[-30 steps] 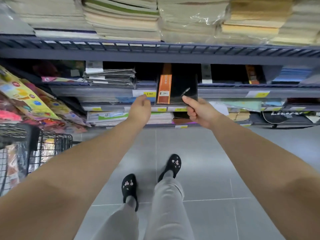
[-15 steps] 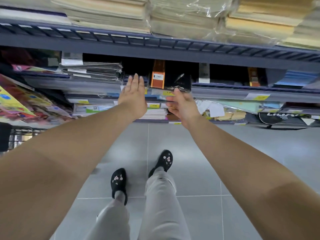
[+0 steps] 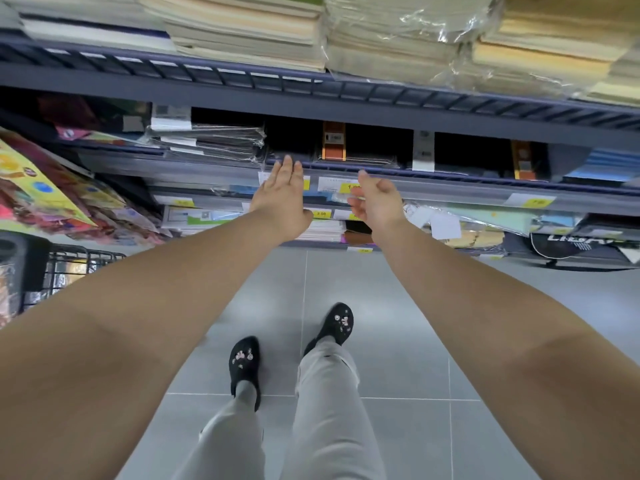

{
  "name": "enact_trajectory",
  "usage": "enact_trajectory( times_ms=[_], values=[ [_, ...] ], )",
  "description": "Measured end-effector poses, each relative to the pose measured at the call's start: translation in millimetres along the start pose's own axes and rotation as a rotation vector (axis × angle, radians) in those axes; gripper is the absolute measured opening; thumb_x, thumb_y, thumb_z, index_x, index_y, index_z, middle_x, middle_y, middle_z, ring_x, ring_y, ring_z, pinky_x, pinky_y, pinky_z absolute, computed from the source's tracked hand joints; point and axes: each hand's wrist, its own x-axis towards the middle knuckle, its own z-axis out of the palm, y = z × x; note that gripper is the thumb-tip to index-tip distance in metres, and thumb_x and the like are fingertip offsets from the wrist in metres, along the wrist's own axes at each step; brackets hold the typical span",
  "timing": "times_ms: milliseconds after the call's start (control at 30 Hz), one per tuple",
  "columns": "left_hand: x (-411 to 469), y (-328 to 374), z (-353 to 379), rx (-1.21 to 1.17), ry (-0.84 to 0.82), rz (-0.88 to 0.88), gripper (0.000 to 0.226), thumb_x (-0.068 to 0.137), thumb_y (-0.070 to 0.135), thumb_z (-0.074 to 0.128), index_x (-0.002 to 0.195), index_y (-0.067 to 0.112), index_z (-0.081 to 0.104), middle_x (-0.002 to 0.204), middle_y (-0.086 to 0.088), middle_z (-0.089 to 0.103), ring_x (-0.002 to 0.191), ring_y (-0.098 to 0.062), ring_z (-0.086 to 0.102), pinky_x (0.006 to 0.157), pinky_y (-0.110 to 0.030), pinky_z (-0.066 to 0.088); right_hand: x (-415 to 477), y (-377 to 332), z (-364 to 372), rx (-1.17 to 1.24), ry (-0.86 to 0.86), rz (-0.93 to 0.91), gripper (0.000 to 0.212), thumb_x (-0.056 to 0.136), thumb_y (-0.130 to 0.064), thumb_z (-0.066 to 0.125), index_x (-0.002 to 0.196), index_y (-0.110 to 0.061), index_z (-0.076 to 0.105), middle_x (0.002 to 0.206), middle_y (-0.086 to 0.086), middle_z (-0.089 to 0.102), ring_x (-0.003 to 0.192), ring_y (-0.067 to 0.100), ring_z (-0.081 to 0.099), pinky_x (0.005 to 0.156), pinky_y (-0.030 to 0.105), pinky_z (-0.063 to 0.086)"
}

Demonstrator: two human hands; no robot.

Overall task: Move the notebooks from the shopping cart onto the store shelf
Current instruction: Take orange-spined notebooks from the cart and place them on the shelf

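Note:
A black notebook with an orange band (image 3: 356, 147) lies flat on the grey store shelf (image 3: 450, 188), pushed in under the shelf above. My left hand (image 3: 282, 199) is stretched out flat just in front of the shelf edge, fingers straight, holding nothing. My right hand (image 3: 375, 200) hovers a little below and right of the notebook, fingers loosely spread, empty. The black wire shopping cart (image 3: 69, 271) stands at the left edge with packets in it; its contents are mostly hidden.
Wrapped black notebooks (image 3: 211, 142) are stacked left of the placed one, and another orange-banded one (image 3: 523, 161) sits further right. Paper reams (image 3: 398, 39) fill the shelf above. Colourful packs (image 3: 52, 199) hang at left. Lower shelves hold stationery. Grey tiled floor (image 3: 398, 341) lies below.
The notebook that my right hand held upright went onto the shelf and now lies flat. My right hand let go and drew back; my left hand opened flat near the shelf edge.

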Motion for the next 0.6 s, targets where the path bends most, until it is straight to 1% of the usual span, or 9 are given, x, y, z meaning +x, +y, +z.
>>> enact_trajectory(
  times_ms=[100,133,200,267,300,367,433,533,600],
  values=[
    [-23,-5,2,0.01,-0.05,0.022,0.08,0.093,0.033,0.048,0.152,0.013,-0.001,0.161,-0.007,-0.01,0.148,-0.024,-0.005,0.12,-0.039,0.009,-16,11,-7,-0.147,-0.032,-0.013,0.01,0.091,-0.031,0.058,0.088,-0.021,0.056,0.089,0.002,0.064,0.07,0.017,0.057,0.063,0.029,0.047],
    [-32,-8,2,0.023,-0.074,0.024,0.079,0.093,0.034,0.048,0.153,0.014,0.001,0.161,-0.007,-0.009,0.148,-0.024,-0.004,0.12,-0.039,0.01,-23,15,-8,-0.218,-0.054,-0.011,0.013,0.089,-0.031,0.061,0.097,-0.021,0.058,0.095,0.005,0.063,0.075,0.019,0.06,0.067,0.032,0.051],
    [-52,-17,1,0.087,-0.123,0.045,0.077,0.092,0.037,0.05,0.152,0.015,0.008,0.161,-0.008,-0.005,0.148,-0.025,0.001,0.119,-0.042,0.013,-37,23,-10,-0.414,-0.127,0.005,0.032,0.084,-0.035,0.067,0.112,-0.022,0.057,0.104,0.008,0.062,0.094,0.026,0.065,0.074,0.034,0.053],
    [-74,-32,-2,0.168,-0.169,0.062,0.074,0.091,0.041,0.051,0.151,0.017,0.015,0.161,-0.009,-0.001,0.148,-0.027,0.006,0.118,-0.044,0.014,-56,29,-10,-0.636,-0.242,0.01,0.041,0.077,-0.041,0.071,0.113,-0.027,0.056,0.11,0.004,0.059,0.109,0.024,0.062,0.068,0.027,0.049],
    [-86,-42,-2,0.203,-0.179,0.062,0.074,0.091,0.042,0.051,0.151,0.019,0.015,0.161,-0.01,0.0,0.147,-0.028,0.007,0.118,-0.045,0.014,-68,31,-7,-0.759,-0.291,0.002,0.053,0.075,-0.044,0.072,0.122,-0.026,0.054,0.12,0.0,0.056,0.115,0.022,0.058,0.073,0.027,0.046],
    [-109,-62,-4,0.248,-0.166,0.056,0.075,0.09,0.043,0.05,0.151,0.019,0.015,0.161,-0.01,0.004,0.147,-0.028,0.01,0.118,-0.046,0.014,-87,35,1,-0.972,-0.339,-0.036,0.079,0.074,-0.047,0.073,0.141,-0.024,0.039,0.14,-0.003,0.045,0.127,0.021,0.047,0.097,0.031,0.042],
    [-133,-83,-5,0.277,-0.119,0.056,0.076,0.088,0.044,0.052,0.151,0.017,0.018,0.16,-0.009,0.009,0.146,-0.028,0.013,0.117,-0.049,0.014,-111,38,14,-1.092,-0.375,-0.109,0.09,0.075,-0.046,0.074,0.148,-0.021,0.028,0.151,0.001,0.035,0.134,0.022,0.039,0.109,0.033,0.035],
    [-168,-113,-9,0.288,-0.047,0.024,0.079,0.087,0.044,0.054,0.151,0.016,0.017,0.161,-0.008,0.007,0.146,-0.028,0.011,0.116,-0.05,0.013,-151,44,38,-1.246,-0.358,-0.276,0.089,0.079,-0.043,0.071,0.15,-0.021,0.023,0.154,0.004,0.03,0.138,0.025,0.033,0.111,0.033,0.032],
    [-191,-134,-9,0.28,0.015,-0.025,0.08,0.087,0.046,0.053,0.151,0.017,0.015,0.16,-0.007,0.006,0.147,-0.027,0.009,0.117,-0.049,0.014,-175,49,55,-1.394,-0.307,-0.436,0.087,0.078,-0.046,0.07,0.149,-0.023,0.024,0.152,0.005,0.034,0.137,0.028,0.034,0.109,0.039,0.035]
  ],
)
